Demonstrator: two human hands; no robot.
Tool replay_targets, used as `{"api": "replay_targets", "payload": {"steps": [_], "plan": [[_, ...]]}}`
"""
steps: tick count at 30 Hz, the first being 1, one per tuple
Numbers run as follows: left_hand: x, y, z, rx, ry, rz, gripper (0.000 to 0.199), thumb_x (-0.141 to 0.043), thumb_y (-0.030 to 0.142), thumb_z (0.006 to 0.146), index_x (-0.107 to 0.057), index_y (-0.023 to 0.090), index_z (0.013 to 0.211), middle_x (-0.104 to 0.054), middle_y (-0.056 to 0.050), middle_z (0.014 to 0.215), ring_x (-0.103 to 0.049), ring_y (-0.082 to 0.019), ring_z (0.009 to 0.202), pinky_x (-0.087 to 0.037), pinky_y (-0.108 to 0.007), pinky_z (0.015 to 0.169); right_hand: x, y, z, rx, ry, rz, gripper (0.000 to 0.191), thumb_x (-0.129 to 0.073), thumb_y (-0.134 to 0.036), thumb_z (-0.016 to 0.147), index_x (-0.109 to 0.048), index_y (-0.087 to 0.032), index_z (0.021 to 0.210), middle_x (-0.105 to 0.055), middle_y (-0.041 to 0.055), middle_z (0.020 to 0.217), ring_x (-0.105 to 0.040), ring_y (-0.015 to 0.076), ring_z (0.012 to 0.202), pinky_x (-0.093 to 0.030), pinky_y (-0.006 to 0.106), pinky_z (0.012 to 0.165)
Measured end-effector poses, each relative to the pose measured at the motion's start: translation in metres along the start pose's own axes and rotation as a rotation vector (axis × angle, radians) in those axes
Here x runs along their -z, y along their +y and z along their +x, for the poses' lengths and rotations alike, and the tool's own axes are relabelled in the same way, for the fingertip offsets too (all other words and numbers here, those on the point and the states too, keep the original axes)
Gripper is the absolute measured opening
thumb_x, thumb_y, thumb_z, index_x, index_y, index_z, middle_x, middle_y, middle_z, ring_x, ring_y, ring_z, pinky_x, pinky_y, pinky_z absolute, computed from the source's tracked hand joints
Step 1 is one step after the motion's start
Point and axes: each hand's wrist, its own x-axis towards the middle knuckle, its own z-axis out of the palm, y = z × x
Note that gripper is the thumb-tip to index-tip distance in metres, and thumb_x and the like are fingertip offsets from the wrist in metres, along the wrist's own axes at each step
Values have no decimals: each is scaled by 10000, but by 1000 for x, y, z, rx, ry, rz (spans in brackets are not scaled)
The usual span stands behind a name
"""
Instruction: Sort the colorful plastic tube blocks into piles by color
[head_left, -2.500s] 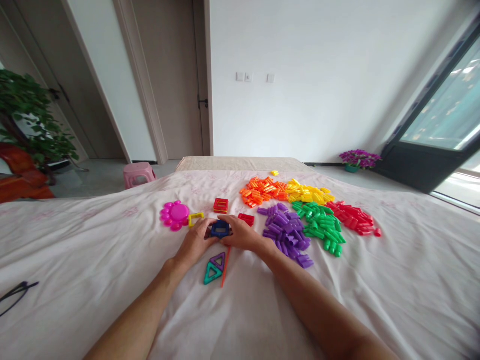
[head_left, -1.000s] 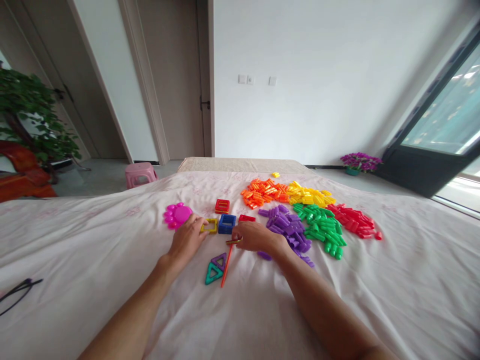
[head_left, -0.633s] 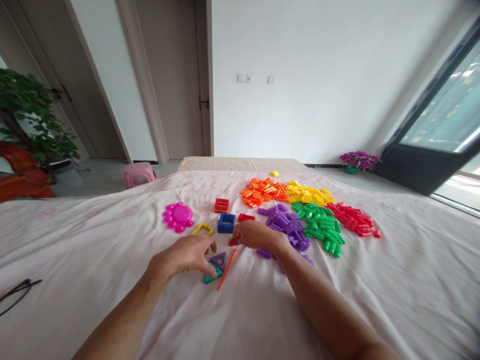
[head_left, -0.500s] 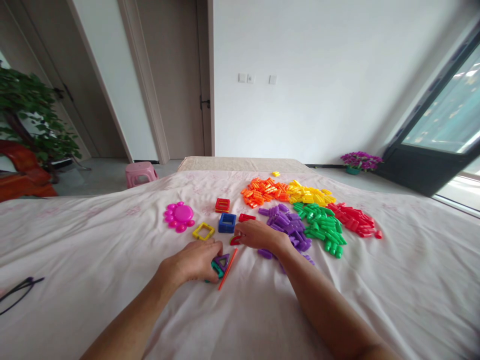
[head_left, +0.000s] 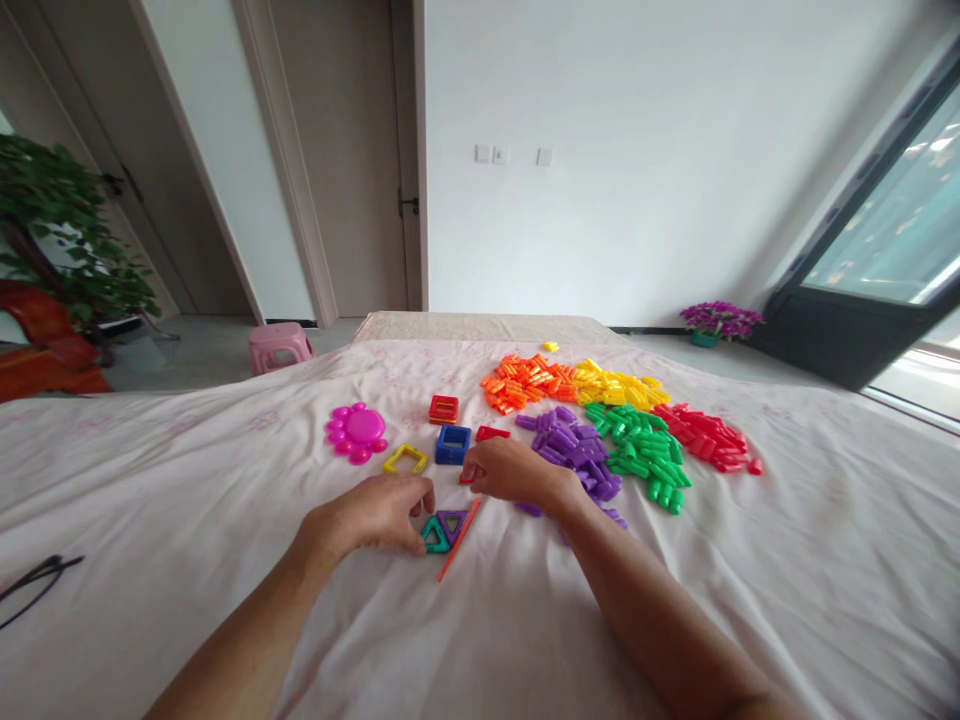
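Note:
My left hand is open, thumb and fingers apart, with the thumb tip at the edge of a teal triangular magnetic tile. Against that tile lies a purple triangular tile; a thin orange-red strip slants along its right side. My right hand is closed over a red tile, most of which the fingers hide. Just beyond are a blue square tile stack, another red piece and a yellow square tile, partly behind my left hand.
Red square tiles and a pink flower-shaped piece lie farther back. On the right are piles of purple, orange, yellow, green and red pieces. Glasses rest at the left.
My left hand has drawn back slightly left and its fingers have spread, uncovering the teal and purple triangles. The right hand has shifted slightly left, covering more of the red tile.

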Motion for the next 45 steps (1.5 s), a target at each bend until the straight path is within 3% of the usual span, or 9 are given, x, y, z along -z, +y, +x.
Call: {"api": "replay_targets", "payload": {"steps": [8, 13, 18, 22, 29, 36, 40, 45], "plan": [[-12, 11, 5, -10, 88, 70, 307, -693, 347, 629, -637, 234, 910, -708, -35, 918, -658, -241, 870, -408, -301, 660, -10, -14, 1, 106, -166, 17, 288, -727, -343, 791, -740, -234, 1058, -745, 24, 988, -655, 179, 854, -432, 233, 688], [-11, 13, 7, -27, 120, 21, 237, -661, 285, 671, -638, 233, 902, -706, -28, 871, -662, -227, 855, -397, -289, 641, -8, -15, -2, 52, -160, -32, 313, -731, -374, 789, -739, -236, 1070, -744, 37, 1011, -665, 195, 893, -441, 231, 700], [-13, 11, 12, -78, 219, -5, 236, -638, 290, 746, -661, 233, 974, -725, -45, 964, -662, -228, 944, -438, -298, 735, -2, -17, -6, -24, -120, -65, 264, -719, -386, 802, -764, -238, 1016, -756, 52, 975, -681, 221, 908, -442, 235, 675], [-15, 1, 16, -19, 272, -10, 295, -641, 287, 780, -640, 238, 1071, -717, -44, 1019, -656, -216, 990, -451, -288, 765, 0, -14, -8, -66, -97, -74, 259, -704, -375, 805, -766, -243, 1020, -758, 65, 979, -685, 229, 908, -448, 244, 680], [-9, -11, 15, 132, 372, 100, 214, -588, 280, 865, -606, 220, 1070, -675, -70, 1172, -626, -217, 1099, -450, -307, 846, 4, -2, -11, -45, -146, -73, 264, -786, -425, 724, -769, -249, 921, -743, 48, 895, -676, 236, 842, -468, 282, 714], [-12, -11, 18, 261, 409, 203, 255, -556, 287, 892, -563, 196, 1130, -633, -101, 1200, -642, -229, 1063, -461, -303, 763, 11, -17, -16, -26, -237, -178, 237, -752, -239, 739, -752, -237, 976, -748, 61, 938, -691, 252, 893, -473, 283, 710], [-15, -19, 22, 261, 367, 214, 215, -540, 321, 905, -580, 187, 1068, -646, -115, 1178, -660, -247, 1016, -461, -317, 746, 6, -15, -15, 9, -205, -204, 190, -631, -192, 800, -759, -200, 941, -743, 87, 893, -689, 233, 825, -454, 260, 646], [-16, -22, 23, 249, 334, 233, 211, -498, 313, 922, -600, 185, 1055, -658, -129, 1162, -660, -269, 1021, -469, -342, 764, 6, -3, -13, 134, -209, -51, 197, -629, -166, 755, -755, -212, 900, -733, 21, 837, -647, 157, 714, -400, 215, 586]]}}
